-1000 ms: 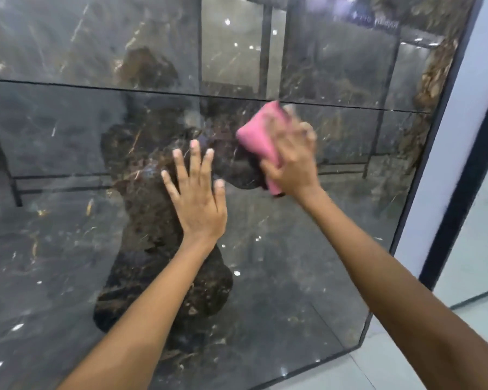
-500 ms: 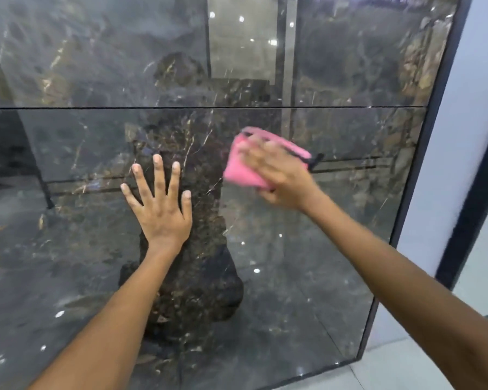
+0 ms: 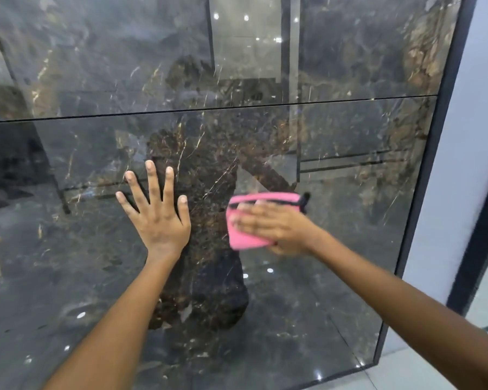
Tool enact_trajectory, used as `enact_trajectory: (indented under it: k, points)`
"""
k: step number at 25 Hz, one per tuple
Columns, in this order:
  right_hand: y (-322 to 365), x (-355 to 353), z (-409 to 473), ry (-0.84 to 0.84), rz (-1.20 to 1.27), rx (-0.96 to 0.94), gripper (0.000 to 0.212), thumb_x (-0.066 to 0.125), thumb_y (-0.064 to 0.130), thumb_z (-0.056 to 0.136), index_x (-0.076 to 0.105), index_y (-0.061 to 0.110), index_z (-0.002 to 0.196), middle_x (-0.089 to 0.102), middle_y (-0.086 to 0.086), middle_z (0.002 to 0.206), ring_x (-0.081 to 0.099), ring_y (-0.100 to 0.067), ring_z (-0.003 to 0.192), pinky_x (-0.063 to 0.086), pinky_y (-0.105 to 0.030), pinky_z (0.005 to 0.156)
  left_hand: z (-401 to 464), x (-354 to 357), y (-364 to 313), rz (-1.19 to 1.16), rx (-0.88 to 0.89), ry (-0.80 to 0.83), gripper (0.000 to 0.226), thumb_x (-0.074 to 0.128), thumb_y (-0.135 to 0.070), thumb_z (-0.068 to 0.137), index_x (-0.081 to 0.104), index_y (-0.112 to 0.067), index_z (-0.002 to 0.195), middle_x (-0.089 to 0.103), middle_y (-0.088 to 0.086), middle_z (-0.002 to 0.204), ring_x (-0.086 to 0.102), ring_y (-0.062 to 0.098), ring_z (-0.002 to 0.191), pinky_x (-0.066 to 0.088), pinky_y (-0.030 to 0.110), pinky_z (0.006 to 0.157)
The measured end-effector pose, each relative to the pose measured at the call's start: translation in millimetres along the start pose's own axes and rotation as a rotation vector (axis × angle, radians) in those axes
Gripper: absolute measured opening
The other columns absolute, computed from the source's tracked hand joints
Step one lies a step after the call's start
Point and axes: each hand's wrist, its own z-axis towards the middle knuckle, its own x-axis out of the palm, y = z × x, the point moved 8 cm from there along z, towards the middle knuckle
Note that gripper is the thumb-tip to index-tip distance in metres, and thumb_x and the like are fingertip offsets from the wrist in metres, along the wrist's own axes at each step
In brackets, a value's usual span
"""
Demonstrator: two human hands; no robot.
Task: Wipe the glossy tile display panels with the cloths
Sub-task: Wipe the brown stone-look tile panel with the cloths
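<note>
A dark glossy marble-look tile panel (image 3: 335, 291) fills the view, with a second panel (image 3: 96, 52) above it across a thin horizontal seam. My right hand (image 3: 276, 229) presses a folded pink cloth (image 3: 244, 240) flat against the lower panel, fingers stretched across it and pointing left; the hand is motion-blurred. My left hand (image 3: 158, 220) lies flat on the same panel with fingers spread, a short way left of the cloth and holding nothing. Reflections of me and of ceiling lights show in the gloss.
A black frame edge (image 3: 423, 192) borders the panels on the right and along the bottom. Beyond it stand a pale wall (image 3: 471, 164) and a dark vertical strip (image 3: 479, 220). Light floor tiles (image 3: 406, 370) lie at the lower right.
My right hand has swept the pink cloth downward and to the right across the lower panel. My left hand stays flat on the panel; the view has shifted.
</note>
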Motion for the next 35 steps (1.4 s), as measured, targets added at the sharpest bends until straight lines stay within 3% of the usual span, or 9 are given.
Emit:
enact_trajectory:
  k: [5,7,11,13,16,20,25,31,35]
  points:
    - [-142,-69,-3,-0.572,0.076,1.041,0.068,0.058,0.006,0.075,0.045,0.002,0.142,0.041,-0.022,0.148,0.029,-0.037,0.141,0.018,-0.044,0.120,0,0,-1,0.014,0.014,-0.014,0.054,0.028,-0.038,0.105,0.015,-0.024,0.156,0.017,0.008,0.161,0.011,0.044,0.145,0.003,0.061,0.116]
    - [-80,-41,29,-0.483,0.110,0.744,0.071,0.062,0.007,0.071,0.046,0.000,0.140,0.043,-0.023,0.146,0.030,-0.035,0.140,0.007,-0.038,0.122,2,-2,-1,-0.017,0.004,-0.018,0.053,0.025,-0.037,0.105,0.019,-0.023,0.155,0.019,0.009,0.161,0.011,0.043,0.145,0.000,0.058,0.117]
    - [119,51,-6,0.165,-0.037,-0.210,0.074,0.066,0.016,0.070,0.048,0.009,0.141,0.044,-0.009,0.149,0.032,-0.024,0.142,-0.007,-0.044,0.121,-43,0,-9,-0.150,-0.087,0.101,0.056,0.031,-0.035,0.102,0.022,-0.018,0.155,0.015,0.009,0.162,0.002,0.034,0.149,-0.007,0.048,0.119]
    - [102,49,-34,0.203,-0.017,-0.284,0.070,0.066,0.013,0.072,0.049,0.013,0.140,0.043,-0.005,0.149,0.038,-0.023,0.136,0.008,-0.043,0.122,-88,8,-8,-0.122,-0.051,0.183,0.061,0.034,-0.035,0.101,0.013,-0.022,0.157,0.000,0.002,0.164,-0.008,0.025,0.151,-0.006,0.047,0.119]
    - [-53,-12,-54,-0.165,-0.063,0.407,0.070,0.062,0.006,0.069,0.046,0.007,0.137,0.052,-0.021,0.137,0.052,-0.037,0.119,0.044,-0.037,0.096,-124,20,5,-0.062,0.088,0.227,0.060,0.024,-0.040,0.104,-0.001,-0.027,0.157,-0.013,-0.006,0.164,-0.013,0.021,0.150,-0.007,0.045,0.120]
    - [-77,-11,-131,-0.437,0.068,1.231,0.084,0.061,-0.005,0.071,0.030,0.000,0.149,0.027,-0.023,0.155,0.023,-0.043,0.142,0.013,-0.041,0.122,-130,29,9,-0.025,0.149,0.144,0.056,0.017,-0.040,0.106,0.000,-0.024,0.157,-0.010,-0.002,0.164,-0.010,0.024,0.151,-0.006,0.046,0.121]
    - [123,73,-103,0.234,-0.069,0.113,0.113,0.061,0.022,0.063,-0.004,0.015,0.156,0.027,-0.006,0.151,0.019,-0.030,0.143,0.016,-0.044,0.116,-134,28,9,-0.023,0.164,0.097,0.056,0.017,-0.039,0.106,-0.001,-0.023,0.157,-0.009,-0.002,0.164,-0.009,0.023,0.151,-0.005,0.046,0.121]
    - [-14,7,-42,-0.543,0.174,0.994,0.075,0.055,0.003,0.073,0.036,0.002,0.146,0.035,-0.025,0.150,0.021,-0.036,0.143,0.019,-0.041,0.120,-135,27,9,-0.067,0.136,0.095,0.053,0.012,-0.038,0.106,0.001,-0.025,0.157,-0.009,-0.006,0.164,-0.009,0.020,0.151,-0.005,0.043,0.122]
    - [187,99,-28,0.069,0.058,0.067,0.077,0.064,0.016,0.075,0.035,0.011,0.146,0.032,-0.006,0.154,0.019,-0.029,0.145,0.000,-0.042,0.122,-133,24,8,-0.110,0.110,0.127,0.054,0.012,-0.038,0.106,0.000,-0.026,0.157,-0.012,-0.007,0.164,-0.011,0.020,0.151,-0.007,0.042,0.122]
